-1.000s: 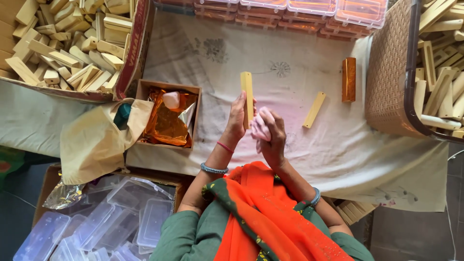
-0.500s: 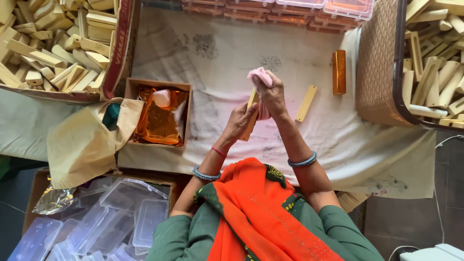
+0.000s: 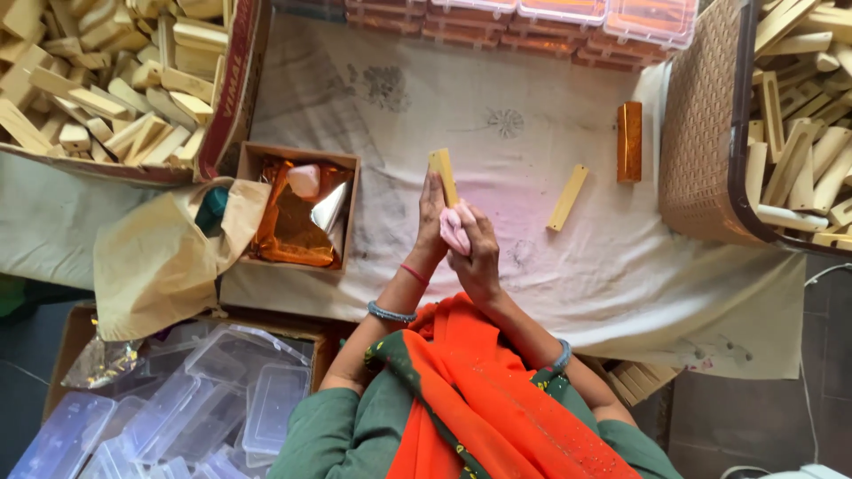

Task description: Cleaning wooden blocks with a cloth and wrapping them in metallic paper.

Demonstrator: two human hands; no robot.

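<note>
My left hand [image 3: 429, 222] holds a yellow wooden stick [image 3: 443, 173] upright over the white cloth [image 3: 532, 266]. My right hand [image 3: 475, 253] presses a pink cloth pad [image 3: 454, 229] against the lower part of that stick. A second bare yellow stick [image 3: 567, 197] lies on the cloth to the right. Beyond it lies an orange wrapped stick [image 3: 629, 141]. A small cardboard box [image 3: 300, 206] with orange shiny wrappers stands just left of my hands.
A big carton of pale wooden sticks [image 3: 115, 80] sits at the far left. A brown basket [image 3: 710, 133] with more sticks stands at the right. Lidded orange boxes [image 3: 532, 13] line the far edge. Clear plastic boxes [image 3: 177, 417] lie at lower left, beside a tan bag [image 3: 151, 266].
My right hand with the pink pad slid from the stick's top, half a second ago, back down to its lower part. The stick now stands more upright.
</note>
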